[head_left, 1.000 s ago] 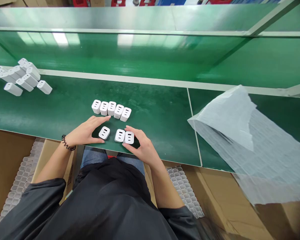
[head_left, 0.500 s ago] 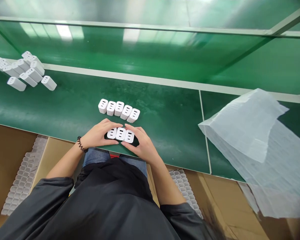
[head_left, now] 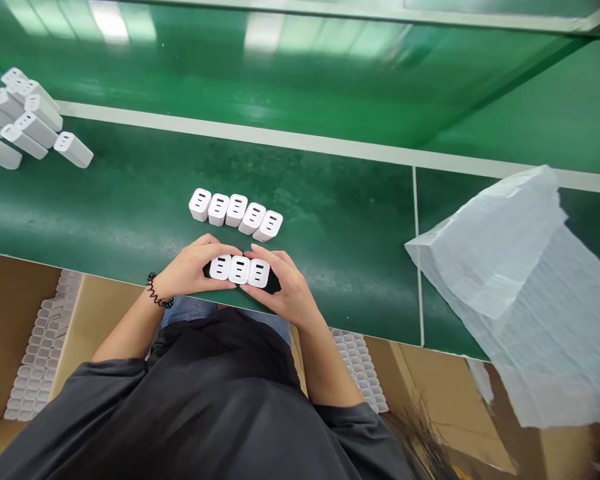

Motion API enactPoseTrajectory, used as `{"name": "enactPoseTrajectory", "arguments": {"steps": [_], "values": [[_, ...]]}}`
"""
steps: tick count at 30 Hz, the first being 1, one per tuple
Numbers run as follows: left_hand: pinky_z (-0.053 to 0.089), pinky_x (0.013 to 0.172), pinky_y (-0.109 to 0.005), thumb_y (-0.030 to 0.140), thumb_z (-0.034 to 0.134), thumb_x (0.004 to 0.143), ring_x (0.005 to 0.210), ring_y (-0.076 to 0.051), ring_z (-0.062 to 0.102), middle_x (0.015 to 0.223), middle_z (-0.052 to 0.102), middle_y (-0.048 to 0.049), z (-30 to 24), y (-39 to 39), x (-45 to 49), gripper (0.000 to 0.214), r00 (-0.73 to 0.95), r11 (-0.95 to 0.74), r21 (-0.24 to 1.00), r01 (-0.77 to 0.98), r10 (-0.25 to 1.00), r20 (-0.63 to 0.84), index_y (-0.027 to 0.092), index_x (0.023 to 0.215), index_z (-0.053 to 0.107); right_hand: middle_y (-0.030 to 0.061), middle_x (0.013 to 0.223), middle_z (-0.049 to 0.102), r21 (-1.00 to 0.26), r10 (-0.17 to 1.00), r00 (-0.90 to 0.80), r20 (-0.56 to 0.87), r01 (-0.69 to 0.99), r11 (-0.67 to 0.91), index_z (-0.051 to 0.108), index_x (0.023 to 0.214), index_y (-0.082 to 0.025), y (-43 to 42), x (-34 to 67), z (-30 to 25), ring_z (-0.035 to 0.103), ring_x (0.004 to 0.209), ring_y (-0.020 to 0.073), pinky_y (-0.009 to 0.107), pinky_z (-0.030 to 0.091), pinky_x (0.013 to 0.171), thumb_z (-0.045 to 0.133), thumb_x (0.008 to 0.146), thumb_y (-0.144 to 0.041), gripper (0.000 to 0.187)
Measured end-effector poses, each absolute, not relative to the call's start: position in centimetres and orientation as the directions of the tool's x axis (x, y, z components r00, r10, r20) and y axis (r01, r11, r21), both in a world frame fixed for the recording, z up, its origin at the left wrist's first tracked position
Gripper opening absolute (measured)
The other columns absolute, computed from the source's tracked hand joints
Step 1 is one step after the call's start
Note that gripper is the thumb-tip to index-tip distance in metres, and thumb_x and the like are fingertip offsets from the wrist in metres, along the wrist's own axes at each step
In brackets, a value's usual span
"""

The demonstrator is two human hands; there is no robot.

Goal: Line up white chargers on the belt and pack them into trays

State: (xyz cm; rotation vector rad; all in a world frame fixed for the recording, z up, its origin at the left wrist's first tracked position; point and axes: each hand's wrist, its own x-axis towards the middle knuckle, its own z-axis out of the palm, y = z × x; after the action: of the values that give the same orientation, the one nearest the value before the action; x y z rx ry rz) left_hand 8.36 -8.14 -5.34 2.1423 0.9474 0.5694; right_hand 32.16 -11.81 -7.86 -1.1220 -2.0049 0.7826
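Three white charger plugs (head_left: 239,270) stand side by side near the front edge of the green table, port faces up. My left hand (head_left: 200,267) curls round the left end of this trio, thumb in front and fingers behind. Round the right end, my right hand (head_left: 287,283) closes in the same way. The two hands' fingertips nearly meet at the middle plug. Just beyond my fingers, a slightly bent row of several more charger plugs (head_left: 236,211) stands with ports up.
At the far left, a cluster of several charger plugs (head_left: 35,127) lies on the green table (head_left: 340,220). A translucent white sheet (head_left: 510,267) drapes over the right front edge. Below the table, cardboard boxes hold white trays (head_left: 35,367) on the left and more trays (head_left: 360,367) on the right.
The view has shifted and come slightly closer, so the far cluster slides left and up in the picture. Both hands stay around the same three plugs.
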Motion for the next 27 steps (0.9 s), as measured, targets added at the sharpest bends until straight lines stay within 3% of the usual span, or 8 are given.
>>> {"name": "enactPoseTrajectory", "arguments": {"steps": [5, 16, 20, 22, 24, 27], "values": [[0.051, 0.079, -0.033, 0.043, 0.073, 0.084, 0.092, -0.020, 0.056, 0.110, 0.070, -0.0057, -5.5, -8.0, 8.4, 0.045, 0.636, -0.485, 0.750, 0.450, 0.763, 0.111, 0.021, 0.122, 0.061, 0.0062, 0.126, 0.068, -0.760, 0.876, -0.399, 0.272, 0.469, 0.450, 0.036, 0.149, -0.033, -11.7, 32.1, -7.6, 0.061, 0.108, 0.0270, 0.048, 0.054, 0.093, 0.067, 0.091, -0.033, 0.066], [0.049, 0.090, -0.036, 0.042, 0.076, 0.082, 0.098, -0.021, 0.058, 0.117, 0.071, -0.0046, -5.9, -7.8, 8.4, 0.067, 0.658, -0.504, 0.727, 0.466, 0.747, 0.096, 0.021, 0.138, 0.045, 0.0090, 0.128, 0.066, -0.648, 0.823, -0.413, 0.389, 0.512, 0.563, 0.032, 0.149, -0.033, -11.7, 32.1, -7.9, 0.060, 0.111, 0.0313, 0.052, 0.051, 0.094, 0.074, 0.085, -0.043, 0.077], [0.049, 0.090, -0.037, 0.039, 0.075, 0.083, 0.099, -0.022, 0.058, 0.116, 0.071, -0.0063, -5.9, -7.9, 8.4, 0.067, 0.651, -0.499, 0.736, 0.458, 0.752, 0.105, 0.020, 0.139, 0.044, 0.0067, 0.118, 0.071, -0.530, 0.798, -0.396, 0.455, 0.600, 0.600, 0.034, 0.148, -0.035, -11.9, 30.9, -6.9, 0.062, 0.108, 0.0326, 0.052, 0.049, 0.091, 0.075, 0.085, -0.038, 0.075], [0.049, 0.091, -0.038, 0.039, 0.074, 0.084, 0.100, -0.023, 0.058, 0.118, 0.070, -0.0072, -6.0, -7.9, 8.4, 0.068, 0.641, -0.489, 0.739, 0.464, 0.761, 0.100, 0.020, 0.142, 0.042, 0.0051, 0.111, 0.073, -0.536, 0.794, -0.375, 0.478, 0.592, 0.602, 0.039, 0.145, -0.037, -11.9, 30.8, -6.1, 0.063, 0.107, 0.0319, 0.051, 0.049, 0.090, 0.073, 0.085, -0.034, 0.069], [0.049, 0.092, -0.039, 0.041, 0.074, 0.084, 0.102, -0.023, 0.058, 0.124, 0.068, -0.0079, -6.0, -8.0, 8.3, 0.073, 0.641, -0.476, 0.749, 0.462, 0.763, 0.090, 0.021, 0.145, 0.039, 0.0051, 0.107, 0.072, -0.617, 0.802, -0.304, 0.515, 0.518, 0.592, 0.043, 0.142, -0.037, -11.8, 31.5, -5.4, 0.063, 0.106, 0.0319, 0.051, 0.052, 0.088, 0.071, 0.086, -0.037, 0.063], [0.050, 0.093, -0.040, 0.041, 0.076, 0.083, 0.104, -0.023, 0.058, 0.128, 0.066, -0.0081, -6.1, -7.9, 8.1, 0.078, 0.653, -0.464, 0.767, 0.444, 0.754, 0.078, 0.023, 0.148, 0.035, 0.0064, 0.111, 0.068, -0.726, 0.798, -0.015, 0.602, 0.404, 0.556, 0.047, 0.141, -0.036, -10.8, 33.8, -5.0, 0.065, 0.103, 0.0315, 0.052, 0.055, 0.085, 0.068, 0.086, -0.045, 0.060]]}}
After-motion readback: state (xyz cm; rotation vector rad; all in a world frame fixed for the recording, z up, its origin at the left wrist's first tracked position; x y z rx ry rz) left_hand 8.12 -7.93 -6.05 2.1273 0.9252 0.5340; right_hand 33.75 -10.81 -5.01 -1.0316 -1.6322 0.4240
